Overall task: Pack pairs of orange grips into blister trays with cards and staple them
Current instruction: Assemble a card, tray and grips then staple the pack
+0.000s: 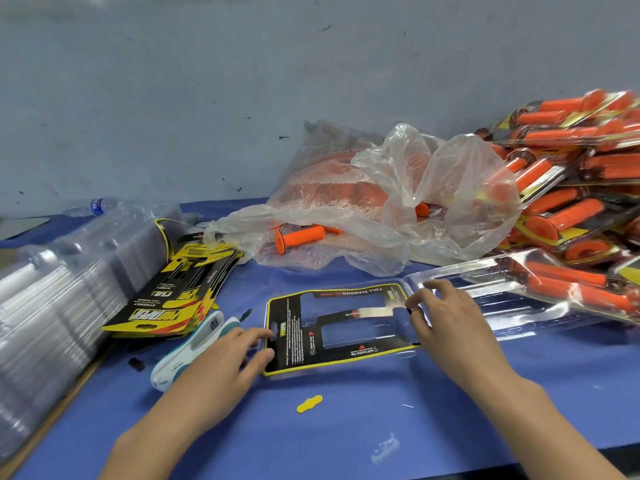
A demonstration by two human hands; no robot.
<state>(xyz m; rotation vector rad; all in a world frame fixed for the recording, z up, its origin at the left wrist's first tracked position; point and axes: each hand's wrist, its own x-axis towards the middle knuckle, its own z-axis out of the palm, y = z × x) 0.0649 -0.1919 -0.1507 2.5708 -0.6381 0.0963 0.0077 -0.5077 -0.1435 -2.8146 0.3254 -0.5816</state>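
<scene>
A black and yellow card (341, 329) lay flat in an open clear blister tray (446, 306) on the blue tabletop (346, 427). The card's long side ran from left to right in front of the person. Both hands were on it, one at each short end. The left hand (221, 365) pinched the left end by the hang hole, with its fingers (258, 336) closed on the card edge. The right hand (450, 320) rested at the right end, where the tray folds. Its fingers (415, 301) were bent down onto the card corner, but I could not tell if they were gripping it or just pressing.

No grips were in the tray yet. The two long holes in the card were still bare. A loose orange grip (299, 237) lay farther back, past the card, at the mouth of a crinkly plastic bag (398, 188). It lay across, left to right, a bit nearer the left hand. I think a hand would have to let go of the card and reach up and away to get it.

The stapler (194, 348) sat just beside the left hand. A heap of finished packs (571, 188) was piled far to the right, and spare cards (173, 299) lay to the left.
</scene>
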